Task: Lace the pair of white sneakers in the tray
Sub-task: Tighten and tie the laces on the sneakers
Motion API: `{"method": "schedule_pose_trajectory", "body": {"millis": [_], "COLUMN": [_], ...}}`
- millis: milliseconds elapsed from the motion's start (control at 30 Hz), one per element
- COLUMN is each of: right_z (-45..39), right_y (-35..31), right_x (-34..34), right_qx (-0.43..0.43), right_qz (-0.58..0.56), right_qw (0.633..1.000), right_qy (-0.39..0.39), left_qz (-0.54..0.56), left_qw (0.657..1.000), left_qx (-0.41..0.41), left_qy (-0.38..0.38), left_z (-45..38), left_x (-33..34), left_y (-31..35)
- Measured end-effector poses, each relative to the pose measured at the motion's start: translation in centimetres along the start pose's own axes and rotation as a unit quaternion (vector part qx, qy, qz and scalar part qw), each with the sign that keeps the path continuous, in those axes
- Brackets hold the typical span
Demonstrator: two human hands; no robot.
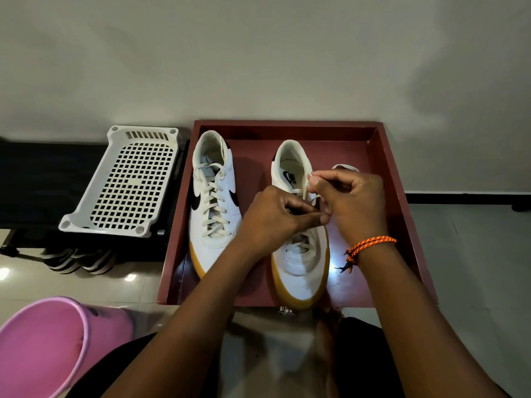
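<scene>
Dark-red rectangular tray (402, 179) on glossy tiled floor, holding two white leather sneakers (212, 196) | right hand (355, 205) pinches flat cream lace (311, 179) over right-side sneaker (301, 262) | left hand (275, 219) curled, seemingly pinching lace too | white perforated plastic basket (126, 179) beside.

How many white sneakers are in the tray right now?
2. The laced sneaker lies at the left of the tray. The other sneaker lies right of it, partly hidden under the left hand and right hand, whose fingers pinch its lace.

Two white sneakers, gum soles, heels away, in maroon tray (400, 168): left sneaker (212, 196) fully laced; right sneaker (301, 254) partly laced.
</scene>
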State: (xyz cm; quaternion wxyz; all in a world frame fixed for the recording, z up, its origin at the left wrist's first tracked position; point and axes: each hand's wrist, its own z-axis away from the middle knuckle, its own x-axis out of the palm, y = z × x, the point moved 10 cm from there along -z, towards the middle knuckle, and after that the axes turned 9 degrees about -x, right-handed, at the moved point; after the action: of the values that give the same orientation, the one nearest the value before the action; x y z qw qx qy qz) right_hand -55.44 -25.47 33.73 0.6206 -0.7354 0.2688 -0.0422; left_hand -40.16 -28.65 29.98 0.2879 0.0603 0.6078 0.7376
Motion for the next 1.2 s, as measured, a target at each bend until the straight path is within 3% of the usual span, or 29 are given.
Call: {"method": "schedule_pose_trajectory", "body": {"millis": [100, 200, 300, 467, 633, 900, 1067, 1200], "right_z": [-0.1, 0.5, 1.4, 2.0, 1.6, 1.9, 2.0, 2.0], "right_y": [-1.4, -1.9, -2.5, -2.5, 0.6, 1.5, 1.7, 0.5], "right_x": [0.1, 1.2, 3.0, 3.8, 3.6, 3.4, 3.1, 3.5], "right_qx": [-0.087, -0.127, -0.180, -0.171, -0.032, 0.037, 0.047, -0.006], "right_qz": [0.180, 0.258, 0.324, 0.370, 0.261, 0.229, 0.219, 0.336], "right_qw": [0.979, 0.956, 0.926, 0.911, 0.963, 0.971, 0.973, 0.937], "right_qy": [-0.021, -0.051, -0.073, -0.067, -0.063, -0.064, -0.062, -0.100], "left_qz": [0.017, -0.037, -0.107, -0.111, -0.099, -0.129, -0.136, -0.164], "left_qw": [0.997, 0.976, 0.955, 0.956, 0.964, 0.976, 0.977, 0.970], "left_qx": [-0.004, -0.035, -0.087, -0.104, -0.080, -0.055, -0.043, -0.045], "left_qy": [0.070, 0.212, 0.263, 0.250, 0.235, 0.167, 0.158, 0.171], "left_z": [-0.3, -0.1, 0.3, 0.5, 0.5, 0.1, 0.2, 0.4], "left_x": [-3.4, -6.9, -7.5, -6.7, -6.4, -5.2, -4.6, -5.0], "left_y": [-0.3, -1.6, -2.8, -2.8, -2.2, -1.7, -1.4, -1.1]}}
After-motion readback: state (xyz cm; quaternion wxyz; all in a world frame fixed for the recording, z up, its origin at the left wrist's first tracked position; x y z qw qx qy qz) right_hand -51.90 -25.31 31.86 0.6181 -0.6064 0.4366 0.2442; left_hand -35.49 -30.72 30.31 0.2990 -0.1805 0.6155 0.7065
